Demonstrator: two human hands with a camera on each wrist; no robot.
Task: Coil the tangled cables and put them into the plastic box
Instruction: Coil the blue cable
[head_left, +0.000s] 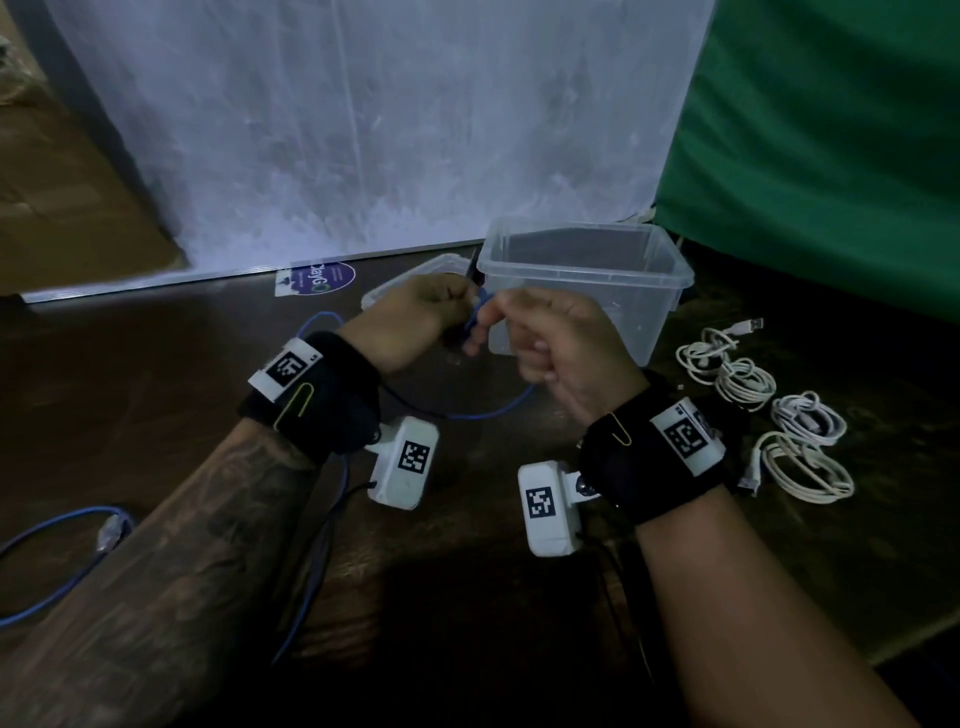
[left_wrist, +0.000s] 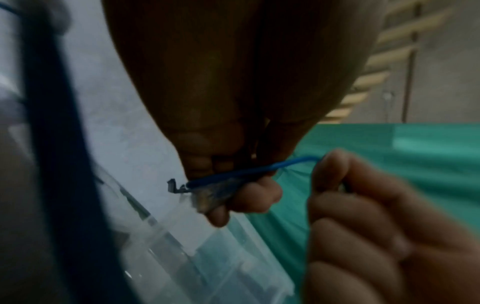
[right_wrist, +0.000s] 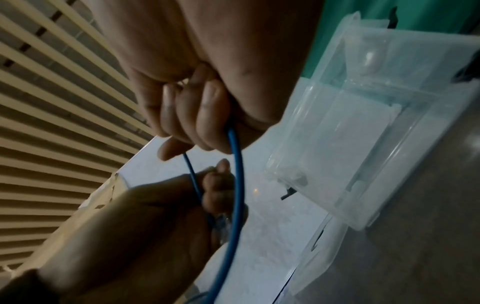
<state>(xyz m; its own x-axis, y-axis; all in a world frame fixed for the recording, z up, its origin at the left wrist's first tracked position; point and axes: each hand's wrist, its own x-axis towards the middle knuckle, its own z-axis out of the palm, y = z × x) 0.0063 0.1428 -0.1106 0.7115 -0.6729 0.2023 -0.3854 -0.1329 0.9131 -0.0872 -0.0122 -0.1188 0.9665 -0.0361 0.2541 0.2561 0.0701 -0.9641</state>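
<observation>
The plastic box (head_left: 587, 280) stands open on the dark desk (head_left: 467, 545) with nothing visible inside it, so no cable has gone in yet. Its lid (head_left: 410, 283) lies just behind it to the left.

Both hands are raised close together in front of the box, working on the blue cable (head_left: 475, 317). The left hand (head_left: 421, 317) pinches the end with the clear plug (left_wrist: 207, 197) between thumb and curled fingers. The right hand (head_left: 550, 343) has its fingers curled round the cable a little further along, so a short loop bends between the two hands. The coil seems barely started: most of the blue cable trails loose across the desk, down under the left forearm and out to the left edge, where its other plug (head_left: 111, 530) lies.

To the right of the box, four white cables (head_left: 769, 415) lie on the desk in rough bundles, near one another; they look loosely gathered already, though how tidy they are is hard to tell.

Remaining, by this reading: wind the whole blue cable, put it in the box, then move the white bundles in.
</observation>
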